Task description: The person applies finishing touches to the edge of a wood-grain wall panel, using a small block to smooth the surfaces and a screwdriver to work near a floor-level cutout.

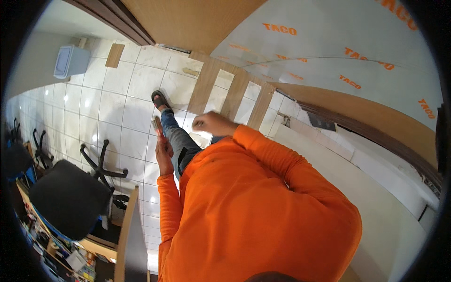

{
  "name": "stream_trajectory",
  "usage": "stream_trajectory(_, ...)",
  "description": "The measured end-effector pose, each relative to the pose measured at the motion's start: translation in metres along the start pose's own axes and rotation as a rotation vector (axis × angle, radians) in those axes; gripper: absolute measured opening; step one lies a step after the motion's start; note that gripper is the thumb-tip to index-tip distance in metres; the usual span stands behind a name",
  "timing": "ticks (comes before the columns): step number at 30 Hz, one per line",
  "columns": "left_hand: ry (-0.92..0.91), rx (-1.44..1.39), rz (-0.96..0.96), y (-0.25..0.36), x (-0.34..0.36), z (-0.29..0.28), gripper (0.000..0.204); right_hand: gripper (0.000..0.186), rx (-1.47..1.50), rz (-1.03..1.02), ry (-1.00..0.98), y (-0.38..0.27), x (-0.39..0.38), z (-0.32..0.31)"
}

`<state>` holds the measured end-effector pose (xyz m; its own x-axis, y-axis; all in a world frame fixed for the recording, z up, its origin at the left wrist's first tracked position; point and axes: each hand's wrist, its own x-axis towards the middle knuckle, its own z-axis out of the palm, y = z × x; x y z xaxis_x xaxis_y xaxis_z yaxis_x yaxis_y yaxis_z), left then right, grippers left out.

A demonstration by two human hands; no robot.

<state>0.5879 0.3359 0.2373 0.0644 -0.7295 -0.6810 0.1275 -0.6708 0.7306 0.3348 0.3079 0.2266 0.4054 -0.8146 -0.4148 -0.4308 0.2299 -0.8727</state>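
Note:
My left hand is closed round the reddish handle of a brush. The brush points away from me, its pale bristled head above the tiled floor and beside my leg. My right hand is raised in front of my waist, fingers curled in and slightly smeared by motion. Whatever it may hold is hidden. Both arms are in orange sleeves, and the two hands are apart.
Wood-look strips lie across the white tiles ahead. A film-covered panel stands at the right. A grey-blue bin is far left; a black office chair and cluttered desk are near left. A loose wooden piece lies by the bin.

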Motion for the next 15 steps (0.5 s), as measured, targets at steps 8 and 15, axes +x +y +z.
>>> stream_trajectory(8, -0.146, -0.642, -0.221, 0.028, 0.170, 0.002, 0.043, 0.021, 0.240, 0.198, 0.235, -0.024, 0.140, 0.071)
stream_trajectory(15, -0.145, -0.679, -0.336, 0.000, 0.270, -0.011, 0.042, 0.018, 0.184, 0.234, 0.234, 0.047, 0.221, 0.090)
